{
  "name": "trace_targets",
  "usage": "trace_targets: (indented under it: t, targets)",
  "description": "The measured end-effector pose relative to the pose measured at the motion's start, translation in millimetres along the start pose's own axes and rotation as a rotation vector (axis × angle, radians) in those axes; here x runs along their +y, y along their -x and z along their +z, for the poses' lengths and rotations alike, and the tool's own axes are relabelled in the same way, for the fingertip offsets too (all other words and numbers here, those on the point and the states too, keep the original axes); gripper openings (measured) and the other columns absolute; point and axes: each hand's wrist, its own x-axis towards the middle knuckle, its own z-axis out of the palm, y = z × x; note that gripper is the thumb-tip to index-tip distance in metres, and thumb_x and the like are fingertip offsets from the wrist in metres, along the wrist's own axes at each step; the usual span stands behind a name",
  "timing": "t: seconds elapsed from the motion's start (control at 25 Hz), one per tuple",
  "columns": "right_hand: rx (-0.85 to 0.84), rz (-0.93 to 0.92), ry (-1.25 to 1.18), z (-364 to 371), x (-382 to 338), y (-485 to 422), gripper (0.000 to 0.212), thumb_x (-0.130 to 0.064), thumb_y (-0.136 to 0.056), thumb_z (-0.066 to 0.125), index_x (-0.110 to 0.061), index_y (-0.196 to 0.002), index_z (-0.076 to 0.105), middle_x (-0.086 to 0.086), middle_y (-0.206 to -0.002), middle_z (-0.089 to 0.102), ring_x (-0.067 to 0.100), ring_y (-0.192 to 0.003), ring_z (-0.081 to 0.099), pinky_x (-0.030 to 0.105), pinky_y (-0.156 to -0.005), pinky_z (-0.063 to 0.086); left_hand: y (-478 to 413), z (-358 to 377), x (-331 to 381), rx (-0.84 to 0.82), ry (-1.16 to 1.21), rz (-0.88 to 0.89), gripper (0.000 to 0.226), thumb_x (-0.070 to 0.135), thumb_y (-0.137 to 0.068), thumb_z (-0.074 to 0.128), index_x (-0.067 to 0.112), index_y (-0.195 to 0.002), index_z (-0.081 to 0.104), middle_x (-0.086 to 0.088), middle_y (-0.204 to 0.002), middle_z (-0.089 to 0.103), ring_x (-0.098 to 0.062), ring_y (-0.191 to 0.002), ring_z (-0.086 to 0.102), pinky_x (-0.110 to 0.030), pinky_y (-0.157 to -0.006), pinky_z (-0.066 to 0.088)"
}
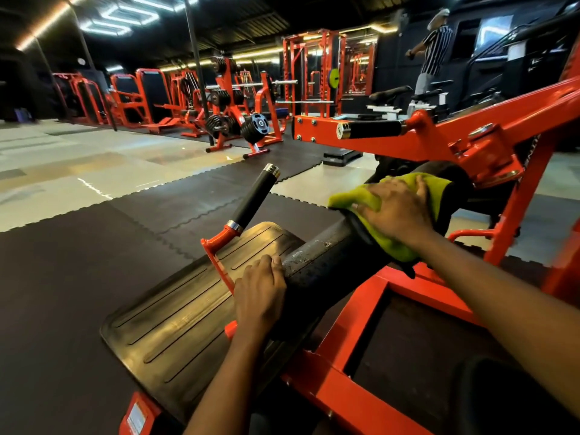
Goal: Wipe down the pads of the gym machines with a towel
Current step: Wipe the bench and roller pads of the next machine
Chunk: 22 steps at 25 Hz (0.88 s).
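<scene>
The black roller pad (329, 262) runs from near left to far right, away from the person. The right hand (398, 211), fingers spread, presses the green towel (354, 196) flat on the pad's far end. The left hand (259, 296), fingers curled over the near end, braces it. The stretch between the hands probably comes next.

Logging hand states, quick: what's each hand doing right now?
Left hand: fingers curled over the roller pad, holding it.
Right hand: open, pressing the green towel flat.
</scene>
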Motion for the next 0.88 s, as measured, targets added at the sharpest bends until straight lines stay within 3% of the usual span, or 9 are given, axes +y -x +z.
trace_targets:
  t: [0.12,0.2,0.36,0.48,0.6,0.76,0.88]
  targets:
    - [0.052,0.101,-0.009,0.5,1.6,-7.4,0.048,-0.06,-0.084,0.067,-0.028,-0.119,0.071,0.002,-0.128,0.068,0.028,-0.136,0.047,0.063,-0.118,0.01,-1.2,1.4,-1.5,0.006,-0.003,0.001,0.05,0.053,-0.099,0.014,0.021,-0.086,0.049,0.002,-0.078,0.056,-0.017,-0.074,0.054,-0.048,-0.078,0.049]
    - [-0.004,0.044,0.016,1.0,7.0,-10.6,0.05,-0.064,-0.085,0.065,-0.029,-0.121,0.069,0.003,-0.128,0.067,0.026,-0.136,0.048,0.06,-0.119,0.01,-2.0,2.8,-2.7,0.007,0.008,0.012,0.05,0.053,-0.098,0.014,0.021,-0.087,0.05,0.002,-0.079,0.056,-0.016,-0.074,0.054,-0.048,-0.078,0.05]
    - [0.0,0.18,0.028,-7.5,15.2,-27.1,0.049,-0.061,-0.084,0.067,-0.03,-0.122,0.069,0.007,-0.131,0.065,0.027,-0.138,0.045,0.061,-0.12,0.008,-3.5,5.9,-7.2,0.001,0.018,0.017,0.056,0.057,-0.096,0.01,0.021,-0.091,0.052,0.002,-0.08,0.057,-0.017,-0.076,0.055,-0.048,-0.079,0.05]
    - [-0.073,0.089,0.064,-9.3,29.0,-33.6,0.056,-0.066,-0.085,0.062,-0.03,-0.127,0.066,0.01,-0.134,0.063,0.027,-0.136,0.047,0.06,-0.119,0.011,-4.5,5.9,-8.3,0.007,0.016,0.017,0.048,0.052,-0.101,0.016,0.021,-0.087,0.05,0.002,-0.076,0.055,-0.017,-0.073,0.054,-0.049,-0.077,0.05]
    - [-0.015,0.216,0.05,-16.9,39.3,-48.0,0.052,-0.061,-0.084,0.067,-0.028,-0.125,0.067,0.015,-0.138,0.06,0.029,-0.14,0.043,0.061,-0.121,0.007,-4.7,7.3,-8.7,-0.009,0.023,0.009,0.039,0.042,-0.106,0.024,0.02,-0.086,0.05,0.001,-0.076,0.055,-0.018,-0.073,0.054,-0.05,-0.078,0.05]
    - [-0.123,0.119,0.091,-23.3,58.2,-58.3,0.061,-0.071,-0.086,0.058,-0.032,-0.132,0.062,0.011,-0.136,0.061,0.029,-0.133,0.05,0.059,-0.119,0.016,-4.8,6.0,-7.4,-0.002,0.028,0.009,0.037,0.041,-0.106,0.026,0.021,-0.086,0.05,0.002,-0.076,0.055,-0.016,-0.073,0.053,-0.05,-0.078,0.05]
    - [-0.069,0.301,0.026,-24.8,56.5,-72.7,0.059,-0.062,-0.087,0.065,-0.03,-0.135,0.061,0.015,-0.143,0.056,0.029,-0.141,0.041,0.058,-0.121,0.005,-5.7,6.6,-8.2,-0.016,0.041,0.005,0.038,0.041,-0.106,0.025,0.022,-0.084,0.05,0.001,-0.076,0.055,-0.017,-0.073,0.054,-0.049,-0.078,0.05]
